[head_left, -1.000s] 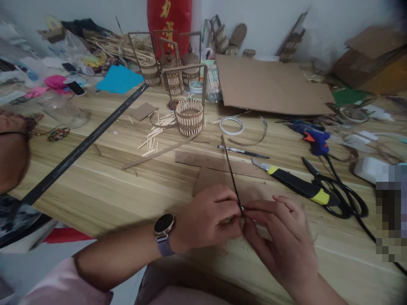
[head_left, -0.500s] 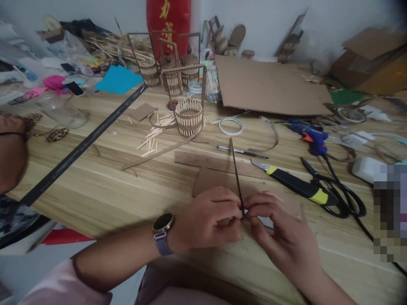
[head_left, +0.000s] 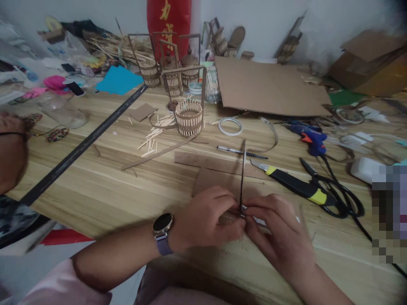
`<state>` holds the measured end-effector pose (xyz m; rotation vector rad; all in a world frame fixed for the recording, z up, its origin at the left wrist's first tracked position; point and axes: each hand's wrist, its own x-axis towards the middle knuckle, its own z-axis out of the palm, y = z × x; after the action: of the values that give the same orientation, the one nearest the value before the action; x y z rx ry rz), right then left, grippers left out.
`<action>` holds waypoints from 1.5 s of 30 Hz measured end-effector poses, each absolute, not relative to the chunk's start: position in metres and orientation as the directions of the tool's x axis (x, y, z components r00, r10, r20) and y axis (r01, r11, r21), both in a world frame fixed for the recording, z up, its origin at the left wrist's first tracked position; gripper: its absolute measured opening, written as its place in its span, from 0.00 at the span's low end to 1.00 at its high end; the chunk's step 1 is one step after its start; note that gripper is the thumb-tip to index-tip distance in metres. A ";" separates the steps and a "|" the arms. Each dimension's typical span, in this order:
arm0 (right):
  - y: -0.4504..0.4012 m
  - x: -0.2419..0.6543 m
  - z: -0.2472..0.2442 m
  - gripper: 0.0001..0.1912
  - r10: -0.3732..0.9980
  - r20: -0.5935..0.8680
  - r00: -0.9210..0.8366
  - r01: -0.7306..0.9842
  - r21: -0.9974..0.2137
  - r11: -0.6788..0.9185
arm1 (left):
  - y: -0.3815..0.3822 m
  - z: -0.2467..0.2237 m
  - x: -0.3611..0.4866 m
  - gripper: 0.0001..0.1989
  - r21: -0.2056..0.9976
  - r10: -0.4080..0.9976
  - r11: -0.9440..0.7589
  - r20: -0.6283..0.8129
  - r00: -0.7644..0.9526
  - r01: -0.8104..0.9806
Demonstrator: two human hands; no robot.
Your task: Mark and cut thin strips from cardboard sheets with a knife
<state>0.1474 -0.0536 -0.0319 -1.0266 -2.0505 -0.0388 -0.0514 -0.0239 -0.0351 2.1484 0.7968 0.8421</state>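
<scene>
Between my hands a narrow cardboard strip (head_left: 242,178) stands on edge, pointing away from me. My left hand (head_left: 213,218), with a watch (head_left: 163,224) on its wrist, pinches the strip's near end. From the other side my right hand (head_left: 280,224) closes its fingertips on the same end. Part of a pale piece shows under the right fingers; its kind is hidden. Beneath the hands lie flat cardboard pieces (head_left: 206,182). A pen (head_left: 229,150) and a utility knife (head_left: 289,182) lie just beyond them.
A small stick basket (head_left: 189,120) stands ahead, near loose wooden sticks (head_left: 152,135). Scissors (head_left: 343,195) and a glue gun (head_left: 310,137) lie to the right. A large cardboard sheet (head_left: 270,87) is at the back. Another person's arm (head_left: 12,152) rests at the left.
The strip's far end has swung to the right and now stands nearly straight ahead. My fingers have shifted slightly at its near end.
</scene>
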 end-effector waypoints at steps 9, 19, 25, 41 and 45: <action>-0.063 0.135 -0.045 0.07 0.653 0.675 -0.343 0.732 -0.243 0.636 | -0.030 -0.036 -0.044 0.06 0.739 0.794 -0.489 0.157 0.588 0.463; -0.060 0.136 -0.041 0.05 0.710 0.635 -0.304 0.692 -0.365 0.623 | -0.031 -0.036 -0.043 0.08 0.840 0.824 -0.420 0.195 0.533 0.342; -0.062 0.137 -0.039 0.06 0.736 0.622 -0.267 0.719 -0.380 0.582 | -0.029 -0.039 -0.045 0.10 0.874 0.815 -0.417 0.238 0.528 0.250; -0.053 0.148 -0.036 0.07 0.889 0.419 -0.184 0.461 -0.762 0.455 | -0.025 -0.038 -0.048 0.11 0.843 0.771 -0.439 0.175 0.613 0.311; -0.051 0.148 -0.028 0.08 0.903 0.385 -0.190 0.397 -0.811 0.429 | -0.024 -0.037 -0.050 0.11 0.840 0.758 -0.458 0.198 0.622 0.291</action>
<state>0.1479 -0.0507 -0.0282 -1.1218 -1.7769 0.7004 -0.0498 -0.0240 -0.0374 2.0281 0.8227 0.7260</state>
